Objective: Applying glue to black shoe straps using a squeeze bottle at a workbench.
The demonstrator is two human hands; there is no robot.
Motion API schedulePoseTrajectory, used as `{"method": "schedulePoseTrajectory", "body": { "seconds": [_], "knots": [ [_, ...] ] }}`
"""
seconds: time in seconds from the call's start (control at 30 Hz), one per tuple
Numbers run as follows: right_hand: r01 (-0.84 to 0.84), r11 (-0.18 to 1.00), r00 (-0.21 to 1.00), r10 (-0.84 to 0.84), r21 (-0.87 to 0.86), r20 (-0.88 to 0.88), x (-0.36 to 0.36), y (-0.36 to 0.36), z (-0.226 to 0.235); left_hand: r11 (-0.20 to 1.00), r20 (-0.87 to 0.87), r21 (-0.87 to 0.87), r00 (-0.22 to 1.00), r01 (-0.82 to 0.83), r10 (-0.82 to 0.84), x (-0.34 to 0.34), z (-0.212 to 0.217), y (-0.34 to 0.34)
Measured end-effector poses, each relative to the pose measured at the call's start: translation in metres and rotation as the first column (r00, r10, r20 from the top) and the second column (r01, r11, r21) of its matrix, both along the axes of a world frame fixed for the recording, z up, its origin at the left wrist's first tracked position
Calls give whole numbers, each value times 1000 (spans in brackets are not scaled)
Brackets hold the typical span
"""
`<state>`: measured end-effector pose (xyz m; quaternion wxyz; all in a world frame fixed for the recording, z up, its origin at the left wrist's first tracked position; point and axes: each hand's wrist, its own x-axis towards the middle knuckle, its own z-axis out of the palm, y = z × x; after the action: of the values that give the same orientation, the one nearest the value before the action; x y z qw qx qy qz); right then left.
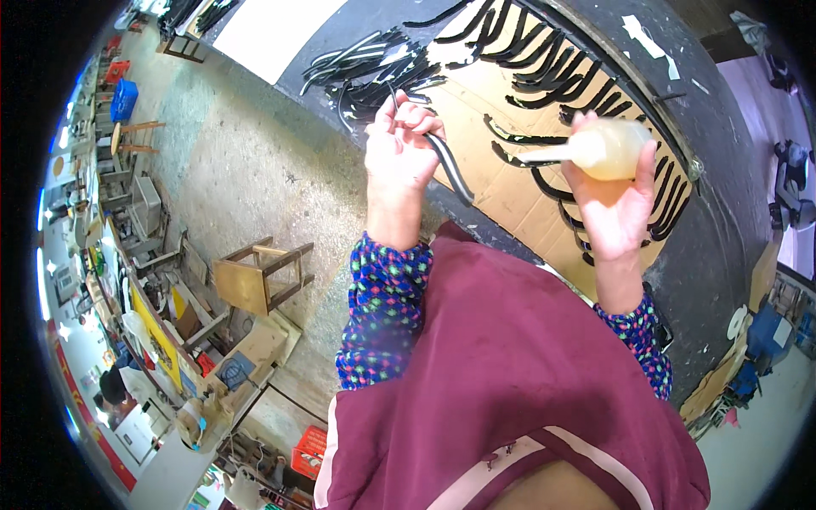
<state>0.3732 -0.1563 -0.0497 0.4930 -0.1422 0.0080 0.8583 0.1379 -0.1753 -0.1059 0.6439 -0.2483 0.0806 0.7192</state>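
Above the dark surface point(722, 255), the left hand point(399, 157) pinches a curved black strip point(450, 170). To the right, the right hand point(616, 200) is closed around a pale glue bottle point(608, 146).

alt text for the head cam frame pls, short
A person's left hand holds a curved black strip while the right hand grips a squeeze bottle of pale yellowish liquid, its nozzle aimed at the strip. Beyond them, more curved black strips lie in rows on cardboard over a dark workbench.

A: Lighting?
B: Bright, even daylight; soft shadows under the small wooden stool point(260, 276). Glare whitens the frame's left rim.
A: Distortion?
B: Strong fisheye bending; black vignette corners; edges soft.
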Motion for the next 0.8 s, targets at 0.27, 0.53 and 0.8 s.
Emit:
{"method": "schedulePoseTrajectory", "body": {
  "seconds": [0.27,0.53,0.8],
  "knots": [
    [-13,947,999,2,322,34,-66,8,49,988,-225,-154,972,32,-67,56,23,8],
    [46,962,996,-65,271,60,-101,-2,40,998,-204,-25,977,61,-65,71,29,12],
    [90,928,980,-147,362,135,-102,5,29,999,-244,-35,969,28,-35,79,26,10]
  ]
}}
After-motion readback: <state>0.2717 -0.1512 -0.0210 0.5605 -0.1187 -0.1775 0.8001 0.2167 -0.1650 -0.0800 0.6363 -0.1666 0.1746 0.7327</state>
